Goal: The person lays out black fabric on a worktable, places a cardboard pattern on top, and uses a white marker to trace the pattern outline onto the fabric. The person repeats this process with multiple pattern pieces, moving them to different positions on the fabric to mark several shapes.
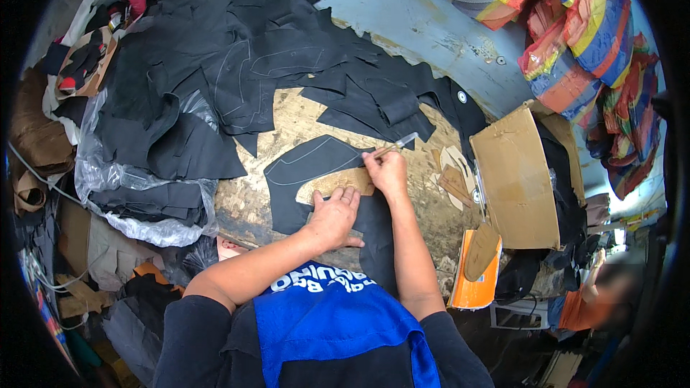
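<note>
My left hand (pixel 335 217) lies flat, fingers spread, on a tan shaped template (pixel 310 190). Under the template is a dark sheet of leather-like material (pixel 289 205) on the worn wooden tabletop. A pale curved outline is drawn on this sheet just beyond the template. My right hand (pixel 387 174) is closed around a slender pen (pixel 399 144), held slanting at the template's far right end. Its writing tip is too small to make out. Further back, a large heap of dark sheets (pixel 237 21) covers the table, some with pale outlines drawn on them.
At right stand an open cardboard box (pixel 516 179) and an orange-covered book (pixel 471 289) bearing an oval brown template (pixel 481 252). Loose template pieces (pixel 453 185) lie near the box. Plastic-wrapped dark material (pixel 154 205) sits left. Striped woven sacks (pixel 575 43) occupy the far right.
</note>
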{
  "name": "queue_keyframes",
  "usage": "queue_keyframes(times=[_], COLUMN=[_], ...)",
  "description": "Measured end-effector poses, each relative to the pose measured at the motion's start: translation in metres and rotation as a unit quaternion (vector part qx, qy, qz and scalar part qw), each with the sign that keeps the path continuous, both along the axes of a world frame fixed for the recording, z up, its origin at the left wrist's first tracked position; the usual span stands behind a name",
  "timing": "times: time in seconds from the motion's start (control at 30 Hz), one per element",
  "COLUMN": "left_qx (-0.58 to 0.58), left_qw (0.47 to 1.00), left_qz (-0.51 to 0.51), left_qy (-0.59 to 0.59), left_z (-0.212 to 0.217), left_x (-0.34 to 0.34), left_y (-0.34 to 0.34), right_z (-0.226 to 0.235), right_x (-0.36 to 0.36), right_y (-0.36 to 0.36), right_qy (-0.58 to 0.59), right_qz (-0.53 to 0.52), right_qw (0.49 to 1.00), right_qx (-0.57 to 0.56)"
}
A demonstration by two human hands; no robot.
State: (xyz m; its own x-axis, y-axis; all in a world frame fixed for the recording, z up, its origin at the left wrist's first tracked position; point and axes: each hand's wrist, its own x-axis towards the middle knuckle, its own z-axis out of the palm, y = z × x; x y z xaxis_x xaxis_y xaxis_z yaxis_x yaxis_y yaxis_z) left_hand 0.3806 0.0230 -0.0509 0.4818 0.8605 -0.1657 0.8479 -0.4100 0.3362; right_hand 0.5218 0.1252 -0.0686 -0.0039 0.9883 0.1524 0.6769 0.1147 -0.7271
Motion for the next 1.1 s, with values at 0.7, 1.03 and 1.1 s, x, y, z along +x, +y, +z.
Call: queue_keyframes(times=[0.7,1.03,1.1], left_qx=[-0.219,-0.481,-0.48], left_qw=[0.968,0.855,0.853], left_qz=[-0.044,0.047,0.06], left_qy=[-0.113,-0.186,-0.195], left_z=[-0.002,0.002,0.001], left_x=[-0.028,-0.044,-0.045], left_y=[0.082,0.111,0.111], right_z=[-0.025,-0.018,-0.019], right_x=[0.021,-0.032,-0.04], right_y=[-0.029,-0.088,-0.087], right_qy=[-0.047,0.305,0.228], right_qz=[-0.048,0.134,0.153], right_qw=[0.987,0.938,0.958], right_qx=[0.146,-0.098,-0.079])
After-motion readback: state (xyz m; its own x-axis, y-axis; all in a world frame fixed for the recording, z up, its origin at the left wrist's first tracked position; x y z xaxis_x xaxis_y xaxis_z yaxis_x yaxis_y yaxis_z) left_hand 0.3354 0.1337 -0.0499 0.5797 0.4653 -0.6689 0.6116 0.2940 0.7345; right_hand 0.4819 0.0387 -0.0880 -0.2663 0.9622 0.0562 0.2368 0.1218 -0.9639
